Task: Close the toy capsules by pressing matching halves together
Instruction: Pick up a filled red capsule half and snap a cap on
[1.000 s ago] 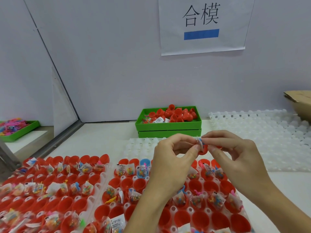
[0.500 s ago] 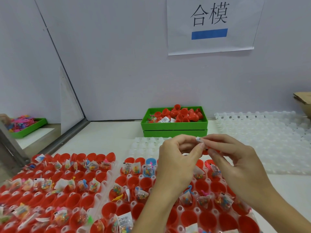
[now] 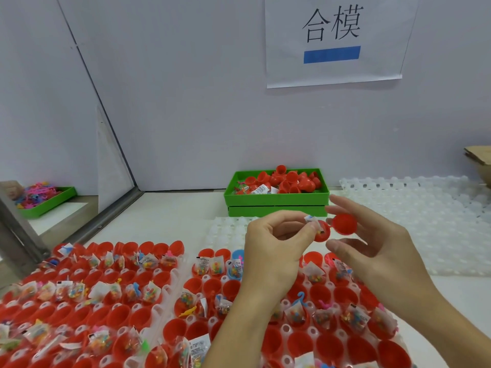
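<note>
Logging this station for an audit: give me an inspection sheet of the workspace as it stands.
Surface: white table.
Job's things: open red capsule, bag inside, its halves side by side; trays of red capsule halves, many with toy bags.
Clutter: green bin of red halves; empty white trays; cardboard box.
Grip: left hand pinches the capsule; right hand open.
Cables: nothing seen.
Surroundings: wall sign; second green bin at left.

Two bare forearms enter from bottom edge. Left hand, right hand: no gloves, rings, watch. No sleeves visible. Fingernails short, unpainted.
</note>
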`<state>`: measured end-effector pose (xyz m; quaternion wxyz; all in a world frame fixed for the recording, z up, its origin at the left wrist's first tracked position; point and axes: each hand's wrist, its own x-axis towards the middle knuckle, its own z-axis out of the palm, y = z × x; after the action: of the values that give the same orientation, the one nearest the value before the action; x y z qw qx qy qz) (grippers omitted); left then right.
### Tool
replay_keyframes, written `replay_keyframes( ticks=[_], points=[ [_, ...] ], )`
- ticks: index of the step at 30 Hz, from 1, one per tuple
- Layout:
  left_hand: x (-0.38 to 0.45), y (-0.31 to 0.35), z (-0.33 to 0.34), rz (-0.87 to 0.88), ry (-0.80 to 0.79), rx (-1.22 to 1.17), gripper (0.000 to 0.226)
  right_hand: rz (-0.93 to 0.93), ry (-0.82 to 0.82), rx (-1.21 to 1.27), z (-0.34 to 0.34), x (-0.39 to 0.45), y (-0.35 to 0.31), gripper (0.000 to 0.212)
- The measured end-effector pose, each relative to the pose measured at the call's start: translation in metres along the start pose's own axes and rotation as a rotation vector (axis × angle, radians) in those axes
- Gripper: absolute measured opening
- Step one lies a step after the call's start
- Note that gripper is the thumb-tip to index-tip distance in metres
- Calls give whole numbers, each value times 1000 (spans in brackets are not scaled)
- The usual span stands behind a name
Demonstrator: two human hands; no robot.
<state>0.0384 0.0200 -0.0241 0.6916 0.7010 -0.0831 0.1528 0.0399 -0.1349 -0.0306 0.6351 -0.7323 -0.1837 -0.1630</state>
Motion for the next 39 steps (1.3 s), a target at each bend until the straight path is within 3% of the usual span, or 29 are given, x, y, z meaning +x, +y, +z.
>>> replay_keyframes(
  ticks=[3,11,18,24,28,32,35,39],
  points=[
    [0,1,0,-33,-3,-45,2,94,-9,74,-4,3,0,50],
    [-3,1,5,57,13,100,4,44,85,155,1,3,-3,25],
    [-3,3,7,160,-5,204,13,179,119,376,6,3,3,33],
    [-4,2,7,188,-11,257,17,217,102,462,5,4,5,68],
    [-2,1,5,193,7,279,17,155,38,393,2,3,2,66],
    [-2,1,4,206,26,324,18,28,11,252,3,0,-4,38],
    [-3,-1,6,246,-16,397,8,-54,14,89,7,-2,-2,40],
    [-4,-3,8,311,-27,477,14,-111,8,-43,8,-3,3,58]
  ],
)
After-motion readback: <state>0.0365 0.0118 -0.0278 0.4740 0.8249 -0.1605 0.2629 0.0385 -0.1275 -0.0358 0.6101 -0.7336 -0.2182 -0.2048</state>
